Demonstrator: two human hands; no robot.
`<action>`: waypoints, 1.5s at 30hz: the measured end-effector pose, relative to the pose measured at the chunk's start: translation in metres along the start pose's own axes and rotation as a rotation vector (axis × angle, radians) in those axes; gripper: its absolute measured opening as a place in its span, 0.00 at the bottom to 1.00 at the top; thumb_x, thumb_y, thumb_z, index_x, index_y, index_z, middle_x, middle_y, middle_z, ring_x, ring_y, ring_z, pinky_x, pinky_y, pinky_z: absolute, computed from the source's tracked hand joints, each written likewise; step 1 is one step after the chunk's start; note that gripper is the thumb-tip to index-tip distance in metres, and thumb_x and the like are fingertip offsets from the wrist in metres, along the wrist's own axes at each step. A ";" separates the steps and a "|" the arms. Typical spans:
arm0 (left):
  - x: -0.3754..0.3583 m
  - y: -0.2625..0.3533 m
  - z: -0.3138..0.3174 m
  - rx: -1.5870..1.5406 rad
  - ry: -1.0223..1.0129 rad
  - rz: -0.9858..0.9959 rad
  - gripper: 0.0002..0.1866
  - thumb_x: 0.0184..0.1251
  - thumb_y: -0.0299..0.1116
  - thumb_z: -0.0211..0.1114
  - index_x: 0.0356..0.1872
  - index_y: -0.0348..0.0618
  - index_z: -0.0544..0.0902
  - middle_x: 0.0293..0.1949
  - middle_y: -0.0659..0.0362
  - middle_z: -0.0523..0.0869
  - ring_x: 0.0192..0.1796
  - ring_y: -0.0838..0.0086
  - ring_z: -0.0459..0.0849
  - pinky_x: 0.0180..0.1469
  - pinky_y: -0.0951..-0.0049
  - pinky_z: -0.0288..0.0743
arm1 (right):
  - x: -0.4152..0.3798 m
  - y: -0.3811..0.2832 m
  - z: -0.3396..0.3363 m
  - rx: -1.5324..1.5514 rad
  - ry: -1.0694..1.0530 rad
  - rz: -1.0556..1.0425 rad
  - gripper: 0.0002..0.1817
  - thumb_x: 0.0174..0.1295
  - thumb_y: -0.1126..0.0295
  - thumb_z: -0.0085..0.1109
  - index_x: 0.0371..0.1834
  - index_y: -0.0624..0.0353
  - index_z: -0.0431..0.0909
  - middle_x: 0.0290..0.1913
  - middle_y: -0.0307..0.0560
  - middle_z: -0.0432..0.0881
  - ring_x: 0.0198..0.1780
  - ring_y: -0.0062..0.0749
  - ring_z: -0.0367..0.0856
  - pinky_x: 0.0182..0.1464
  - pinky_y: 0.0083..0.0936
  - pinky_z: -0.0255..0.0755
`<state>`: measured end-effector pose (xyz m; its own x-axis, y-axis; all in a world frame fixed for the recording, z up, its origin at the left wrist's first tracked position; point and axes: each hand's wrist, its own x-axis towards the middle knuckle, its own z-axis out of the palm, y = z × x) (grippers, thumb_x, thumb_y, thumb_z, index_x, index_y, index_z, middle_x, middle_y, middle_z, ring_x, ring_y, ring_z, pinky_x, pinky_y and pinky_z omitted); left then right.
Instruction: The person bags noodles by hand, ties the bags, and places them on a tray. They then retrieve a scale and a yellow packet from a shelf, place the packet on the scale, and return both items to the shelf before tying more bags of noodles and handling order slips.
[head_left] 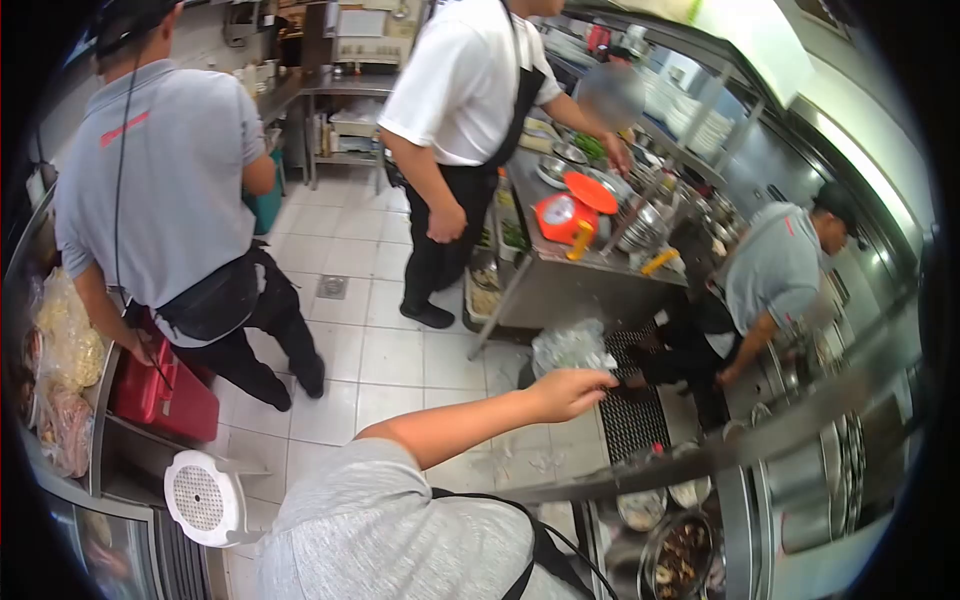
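My left hand reaches out at the end of a bare forearm, below a grey sleeve. Its fingers are closed in a pinch, and I cannot tell what is between them. Just beyond the fingertips, a crumpled clear plastic bag bulges over a dark bin, its edge overlapping the fingers in this view. Under the arm lies the white tiled floor. My right hand is out of view.
Workers in grey shirts stand left and right; one in white is at the steel counter with an orange scale. A white stool, red cooler and pan of dark food are near.
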<state>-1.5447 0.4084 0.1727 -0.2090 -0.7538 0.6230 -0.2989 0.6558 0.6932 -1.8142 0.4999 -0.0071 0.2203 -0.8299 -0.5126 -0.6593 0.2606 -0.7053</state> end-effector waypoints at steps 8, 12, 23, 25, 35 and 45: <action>-0.214 -0.111 -0.207 0.155 0.239 -0.781 0.13 0.61 0.37 0.49 0.31 0.38 0.77 0.29 0.54 0.80 0.34 0.69 0.77 0.39 0.73 0.69 | 0.133 -0.081 0.072 -0.397 -0.107 -0.020 0.13 0.49 0.62 0.55 0.20 0.61 0.75 0.23 0.49 0.77 0.27 0.35 0.75 0.32 0.29 0.67; -0.267 -0.104 -0.260 0.247 0.573 -0.803 0.13 0.59 0.40 0.51 0.30 0.41 0.76 0.18 0.55 0.75 0.23 0.71 0.74 0.28 0.72 0.66 | 0.173 -0.107 0.104 -0.539 -0.181 -0.027 0.12 0.49 0.62 0.55 0.20 0.61 0.76 0.23 0.49 0.77 0.27 0.35 0.75 0.32 0.29 0.68; -0.325 -0.045 -0.270 0.471 0.940 -1.090 0.09 0.55 0.37 0.57 0.35 0.46 0.75 0.13 0.61 0.71 0.16 0.76 0.69 0.20 0.74 0.61 | 0.288 -0.216 0.187 -0.907 -0.469 -0.228 0.12 0.49 0.62 0.55 0.20 0.61 0.76 0.22 0.49 0.78 0.26 0.35 0.75 0.31 0.29 0.68; -0.348 -0.051 -0.264 0.480 1.059 -1.117 0.09 0.54 0.36 0.57 0.34 0.45 0.75 0.13 0.62 0.70 0.17 0.78 0.68 0.21 0.76 0.62 | 0.316 -0.240 0.210 -0.892 -0.554 -0.366 0.11 0.48 0.64 0.54 0.22 0.60 0.77 0.21 0.49 0.78 0.25 0.36 0.76 0.30 0.29 0.68; -0.215 -0.171 -0.265 0.387 1.115 -1.038 0.08 0.55 0.34 0.56 0.34 0.43 0.75 0.15 0.62 0.72 0.19 0.79 0.69 0.23 0.77 0.63 | 0.429 -0.317 0.186 -0.794 -0.712 -0.582 0.10 0.49 0.64 0.51 0.28 0.56 0.79 0.25 0.50 0.79 0.28 0.38 0.77 0.33 0.29 0.70; -0.047 -0.233 -0.294 0.414 0.663 -0.953 0.11 0.56 0.35 0.55 0.38 0.43 0.73 0.14 0.61 0.71 0.17 0.76 0.68 0.21 0.73 0.60 | 0.498 -0.314 0.084 -0.425 -0.762 -0.229 0.11 0.53 0.66 0.53 0.26 0.63 0.78 0.18 0.39 0.76 0.18 0.21 0.71 0.23 0.20 0.65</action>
<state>-1.1914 0.3032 0.0888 0.7308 -0.6780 0.0785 -0.3711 -0.2981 0.8794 -1.4366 0.0468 -0.0818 0.6961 -0.2481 -0.6738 -0.7174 -0.2008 -0.6671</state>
